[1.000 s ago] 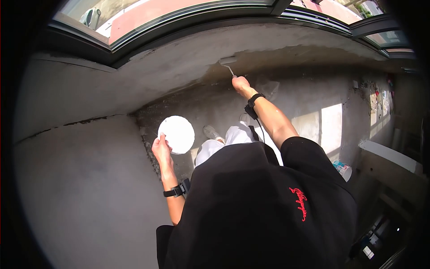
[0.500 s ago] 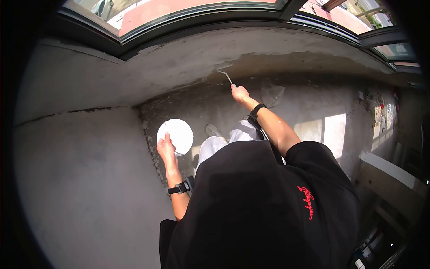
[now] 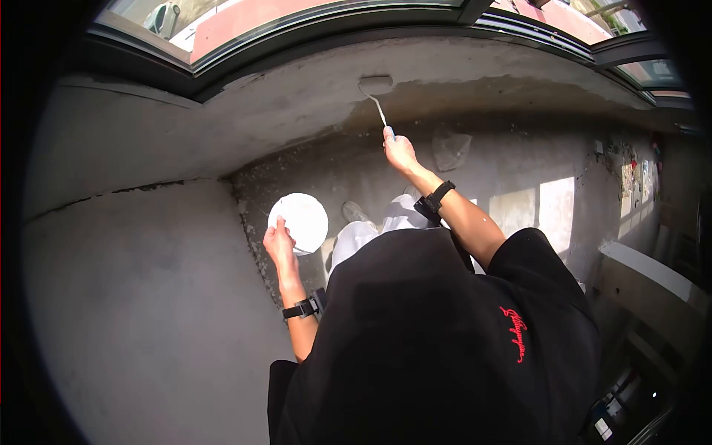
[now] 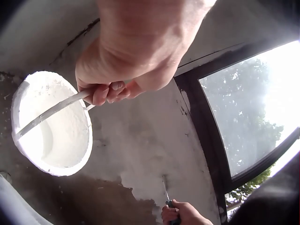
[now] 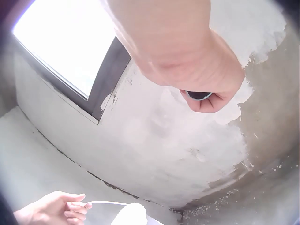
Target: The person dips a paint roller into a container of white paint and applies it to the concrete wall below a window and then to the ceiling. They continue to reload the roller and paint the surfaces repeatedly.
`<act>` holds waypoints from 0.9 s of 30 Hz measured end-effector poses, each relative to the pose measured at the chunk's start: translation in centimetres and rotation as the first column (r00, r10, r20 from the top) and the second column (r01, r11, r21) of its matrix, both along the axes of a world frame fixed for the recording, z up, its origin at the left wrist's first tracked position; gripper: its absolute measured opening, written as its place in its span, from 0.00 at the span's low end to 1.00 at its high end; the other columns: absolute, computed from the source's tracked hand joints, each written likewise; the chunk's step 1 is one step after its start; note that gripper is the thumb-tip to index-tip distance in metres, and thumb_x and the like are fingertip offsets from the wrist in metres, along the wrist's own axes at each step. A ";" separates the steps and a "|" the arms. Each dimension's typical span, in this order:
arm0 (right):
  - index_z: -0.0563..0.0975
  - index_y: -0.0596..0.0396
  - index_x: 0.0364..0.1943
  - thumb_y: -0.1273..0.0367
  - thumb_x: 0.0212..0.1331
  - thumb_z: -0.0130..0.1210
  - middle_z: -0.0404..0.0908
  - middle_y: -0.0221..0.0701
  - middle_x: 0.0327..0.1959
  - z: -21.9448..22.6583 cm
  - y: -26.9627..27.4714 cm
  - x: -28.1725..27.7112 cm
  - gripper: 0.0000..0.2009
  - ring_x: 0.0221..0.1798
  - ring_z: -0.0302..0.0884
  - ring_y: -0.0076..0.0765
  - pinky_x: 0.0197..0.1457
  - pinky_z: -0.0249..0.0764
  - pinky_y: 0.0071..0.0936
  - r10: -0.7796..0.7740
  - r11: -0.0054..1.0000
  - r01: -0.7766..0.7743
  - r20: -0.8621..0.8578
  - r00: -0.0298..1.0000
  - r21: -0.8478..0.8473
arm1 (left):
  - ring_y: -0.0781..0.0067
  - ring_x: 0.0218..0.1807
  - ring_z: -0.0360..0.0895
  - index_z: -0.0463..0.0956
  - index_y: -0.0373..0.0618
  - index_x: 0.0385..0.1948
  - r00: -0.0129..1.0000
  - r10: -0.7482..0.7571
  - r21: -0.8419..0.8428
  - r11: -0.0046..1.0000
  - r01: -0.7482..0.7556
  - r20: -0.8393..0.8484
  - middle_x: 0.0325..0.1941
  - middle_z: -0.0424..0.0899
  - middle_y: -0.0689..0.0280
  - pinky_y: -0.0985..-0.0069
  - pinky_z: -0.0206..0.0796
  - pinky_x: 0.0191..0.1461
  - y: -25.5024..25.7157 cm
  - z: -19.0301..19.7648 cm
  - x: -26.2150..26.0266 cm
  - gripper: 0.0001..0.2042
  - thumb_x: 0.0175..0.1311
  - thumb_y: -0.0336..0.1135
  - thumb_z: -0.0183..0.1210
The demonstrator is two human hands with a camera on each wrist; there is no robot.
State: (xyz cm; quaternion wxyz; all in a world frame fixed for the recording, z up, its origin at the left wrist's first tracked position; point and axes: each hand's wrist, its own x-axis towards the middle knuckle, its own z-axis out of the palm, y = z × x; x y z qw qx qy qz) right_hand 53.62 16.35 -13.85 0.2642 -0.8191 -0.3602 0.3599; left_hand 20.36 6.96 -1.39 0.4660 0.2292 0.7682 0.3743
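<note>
The left hand [image 3: 280, 246] holds a white bucket [image 3: 302, 222] by its handle. In the left wrist view the fingers of the left hand [image 4: 126, 70] curl round the handle [image 4: 51, 111], and the bucket's inside [image 4: 58, 119] is coated white. Stretched forward, the right hand [image 3: 400, 153] grips a paint roller [image 3: 380, 110], whose head [image 3: 377, 80] lies against the low wall [image 3: 297, 81] under the window. The right wrist view shows the right hand [image 5: 201, 70] round the dark handle end [image 5: 199, 95]; the roller head is hidden there.
A dark window frame [image 3: 348, 37] runs above the wall. Part of the wall is pale, and a brown-grey area [image 3: 475, 96] lies to the right. A clear plastic bag [image 3: 451, 148] is on the floor near the right hand. The person's shoe [image 3: 356, 213] shows beside the bucket.
The roller head dipped lower on the wall, then moved up to near its top. The bucket shifted slightly right, still in the left hand.
</note>
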 end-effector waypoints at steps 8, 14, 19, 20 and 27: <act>0.77 0.69 0.42 0.47 0.65 0.36 0.76 0.59 0.44 2.9 2.3 -1.2 0.33 0.53 0.74 0.57 0.54 0.69 0.44 0.035 0.962 -0.098 -0.243 0.969 -0.254 | 0.88 0.16 0.59 0.67 0.50 0.22 1.000 0.014 0.035 0.999 -0.015 0.015 0.18 0.65 0.77 0.85 0.51 0.18 -0.3 0.4 -0.3 0.13 0.65 0.41 0.55; 0.72 0.62 0.20 0.53 0.67 0.40 0.70 0.36 0.16 -0.7 6.4 -3.4 0.26 0.16 0.65 0.36 0.25 0.64 0.37 -0.020 0.949 -0.089 -0.343 0.939 -0.301 | 0.88 0.16 0.59 0.68 0.49 0.22 0.998 0.057 0.056 0.997 -0.057 0.012 0.17 0.65 0.77 0.86 0.51 0.18 -1.1 0.1 -1.9 0.12 0.65 0.41 0.55; 0.71 0.61 0.21 0.56 0.67 0.41 0.66 0.32 0.16 -5.6 8.9 -4.9 0.23 0.16 0.59 0.32 0.21 0.59 0.35 0.075 0.955 -0.170 -0.359 0.930 -0.242 | 0.89 0.17 0.60 0.69 0.50 0.22 0.997 0.074 0.013 0.997 -0.074 -0.008 0.17 0.65 0.78 0.86 0.52 0.19 -1.0 -0.7 -2.8 0.12 0.65 0.41 0.56; 0.70 0.61 0.21 0.55 0.67 0.41 0.65 0.32 0.16 -5.3 8.8 -5.1 0.23 0.17 0.59 0.32 0.21 0.59 0.35 0.177 0.952 -0.251 -0.350 0.920 -0.177 | 0.89 0.17 0.60 0.69 0.50 0.22 0.997 0.075 0.010 0.997 -0.075 -0.010 0.17 0.65 0.78 0.86 0.52 0.19 -1.1 -0.6 -2.7 0.12 0.65 0.41 0.56; 0.77 0.72 0.37 0.46 0.65 0.35 0.79 0.57 0.40 -0.2 4.1 -5.6 0.35 0.48 0.77 0.58 0.52 0.70 0.45 0.078 0.977 -0.126 -0.262 0.962 -0.170 | 0.89 0.17 0.60 0.70 0.50 0.23 0.995 0.097 0.009 0.995 -0.097 -0.031 0.17 0.65 0.78 0.87 0.52 0.19 -1.4 -1.4 -3.3 0.12 0.65 0.42 0.56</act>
